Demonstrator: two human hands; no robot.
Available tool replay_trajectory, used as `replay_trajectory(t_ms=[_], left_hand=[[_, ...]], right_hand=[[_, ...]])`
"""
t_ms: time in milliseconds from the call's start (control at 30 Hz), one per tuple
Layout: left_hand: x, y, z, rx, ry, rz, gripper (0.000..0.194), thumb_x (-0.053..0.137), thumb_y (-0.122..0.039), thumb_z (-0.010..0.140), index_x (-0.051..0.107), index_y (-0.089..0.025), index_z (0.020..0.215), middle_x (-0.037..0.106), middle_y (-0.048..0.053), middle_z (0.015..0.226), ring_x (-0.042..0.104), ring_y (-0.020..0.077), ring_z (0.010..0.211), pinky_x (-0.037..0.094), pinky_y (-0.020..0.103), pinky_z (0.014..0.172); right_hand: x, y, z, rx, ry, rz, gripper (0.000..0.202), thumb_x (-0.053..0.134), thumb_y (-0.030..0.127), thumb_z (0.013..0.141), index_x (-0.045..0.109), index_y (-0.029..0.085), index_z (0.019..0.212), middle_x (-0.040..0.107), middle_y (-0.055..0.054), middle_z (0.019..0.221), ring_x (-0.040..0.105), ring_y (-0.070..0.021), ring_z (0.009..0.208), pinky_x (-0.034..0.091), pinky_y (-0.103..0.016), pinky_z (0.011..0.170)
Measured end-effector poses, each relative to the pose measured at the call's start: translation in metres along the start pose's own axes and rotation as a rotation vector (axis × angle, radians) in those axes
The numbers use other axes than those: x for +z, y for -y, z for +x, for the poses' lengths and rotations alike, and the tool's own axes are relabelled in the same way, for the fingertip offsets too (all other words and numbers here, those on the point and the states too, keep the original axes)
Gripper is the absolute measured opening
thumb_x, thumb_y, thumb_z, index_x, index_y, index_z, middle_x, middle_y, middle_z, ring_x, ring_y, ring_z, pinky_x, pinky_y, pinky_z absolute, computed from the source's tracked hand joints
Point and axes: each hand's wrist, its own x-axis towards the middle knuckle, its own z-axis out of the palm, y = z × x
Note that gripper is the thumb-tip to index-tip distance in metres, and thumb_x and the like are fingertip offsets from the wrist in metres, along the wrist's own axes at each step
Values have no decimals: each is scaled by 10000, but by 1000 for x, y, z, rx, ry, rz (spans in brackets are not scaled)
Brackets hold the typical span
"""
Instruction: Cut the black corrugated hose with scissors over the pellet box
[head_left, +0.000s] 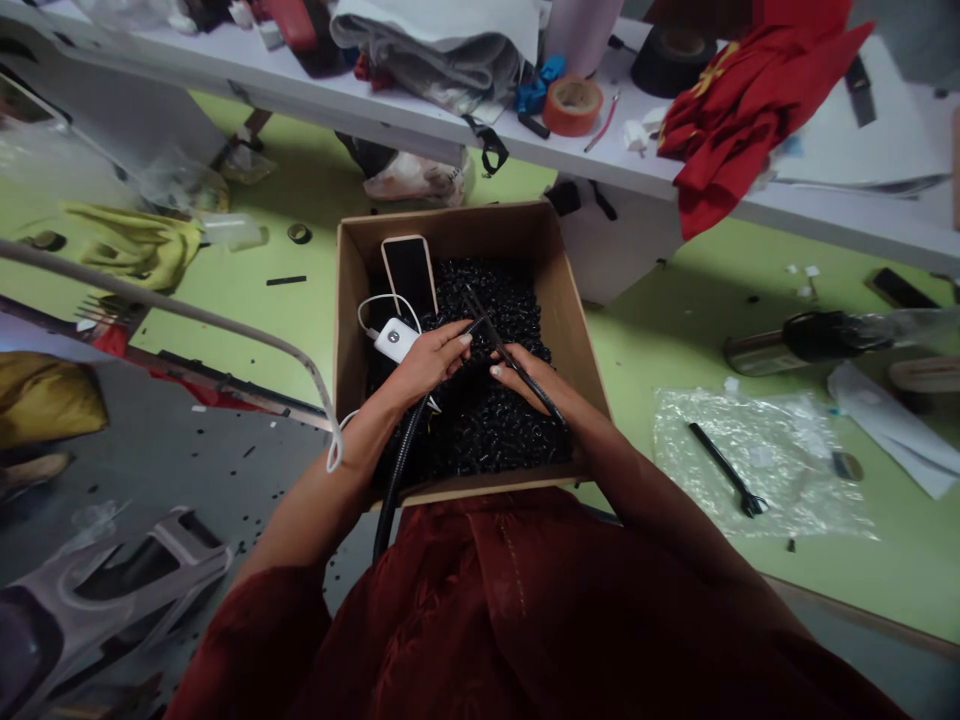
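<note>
My left hand [439,355] is closed on a black corrugated tube [401,470], which runs down behind my wrist and over the box's near edge. Its short end shows just past my thumb. In my right hand [529,375] is a long thin black tool [499,345], slanting from upper left to lower right; its kind is unclear. The tool's far part crosses close to the tube end. Both hands are over a cardboard box [581,350] full of small black cut pieces [495,440]. A phone [409,272] and a white charger-like device [396,340] with a white cable lie inside.
A green table [630,350] surrounds the box. At right are a metal bottle [772,345], a clear plastic bag [817,480] and a black tool [726,468]. The raised white shelf [600,165] holds orange tape [571,105] and red cloth [750,110]. A chair [142,600] stands lower left.
</note>
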Motion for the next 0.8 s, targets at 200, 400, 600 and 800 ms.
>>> replay_trajectory(t_ms=[200,400,600,800], left_hand=[[2,4,3,-41,-24,46,369,511,-214,864,594,-142,1217,504,-10,694,381,41,468,274,178,399],[6,9,4,-34,-30,25,367,530,-226,851,596,-132,1200,503,-22,670,368,32,445,262,171,386],[5,18,9,-28,-15,35,313,529,-254,852,616,-130,1126,498,-23,667,385,30,444,271,165,381],[6,18,10,-73,5,93,270,470,-224,874,606,-120,1084,480,-23,672,365,30,439,272,160,373]], right_hand=[[3,-1,3,87,-47,-135,302,494,240,783,557,228,1078,666,-26,926,608,-207,859,444,-306,775],[3,1,0,91,-86,-226,285,475,231,772,586,241,1034,670,-34,887,610,-224,817,432,-303,740],[5,1,1,123,-97,-310,260,473,234,776,588,247,1009,668,-36,828,613,-213,748,415,-275,681],[8,-1,1,164,-77,-367,246,469,229,789,593,231,1002,676,-41,804,618,-202,732,398,-249,649]])
